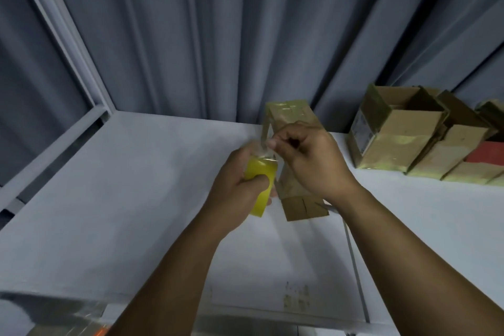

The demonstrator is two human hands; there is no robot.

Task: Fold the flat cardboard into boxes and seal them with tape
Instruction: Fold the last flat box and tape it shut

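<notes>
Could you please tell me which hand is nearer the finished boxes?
Right. The right hand, pinching the tape end, is left of the finished boxes; the left hand, gripping the tape roll, is farther left.

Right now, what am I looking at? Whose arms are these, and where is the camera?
No machine here: these are a person's two bare arms, filmed by one camera worn on the head, looking forward and down. The left hand grips a yellow tape roll. The fingers of the right hand pinch the tape strip pulled from it. Behind the hands is a small cardboard box, glossy with tape on top. More cardboard boxes line the far right of the white table, before a grey curtain.
</notes>
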